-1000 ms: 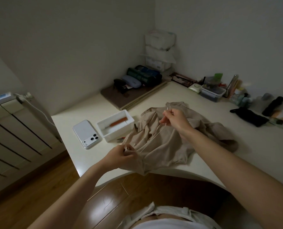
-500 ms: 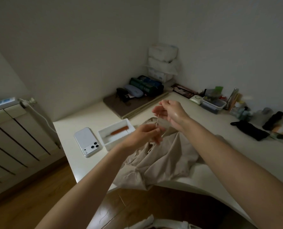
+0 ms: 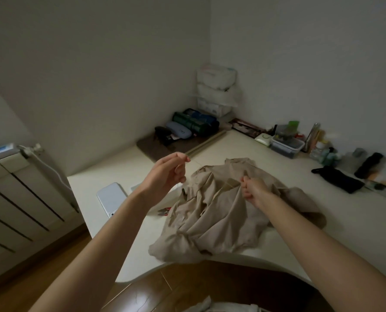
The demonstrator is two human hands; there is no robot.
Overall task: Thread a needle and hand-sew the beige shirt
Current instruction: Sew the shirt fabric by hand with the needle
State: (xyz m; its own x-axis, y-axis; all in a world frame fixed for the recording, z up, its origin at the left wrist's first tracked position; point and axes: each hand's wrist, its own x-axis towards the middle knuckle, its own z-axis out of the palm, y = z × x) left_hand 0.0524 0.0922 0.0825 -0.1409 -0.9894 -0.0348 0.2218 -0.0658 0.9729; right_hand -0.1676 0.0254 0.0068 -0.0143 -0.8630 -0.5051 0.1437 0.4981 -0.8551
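Beige shirt (image 3: 212,212): crumpled, laid on the white table (image 3: 322,212) near its front edge. A fold is pinched by the right hand (image 3: 254,188). Thread (image 3: 193,160) is held taut between the fingertips of the raised left hand (image 3: 167,174).

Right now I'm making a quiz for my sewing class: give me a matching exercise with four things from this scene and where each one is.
Things:
1. left hand
2. right hand
3. phone
4. black cloth

Places:
A. flat on the table, left of the shirt
B. raised above the table, pinching thread
C. on the table near the right wall
D. gripping the beige shirt

Pairs: 1-B, 2-D, 3-A, 4-C
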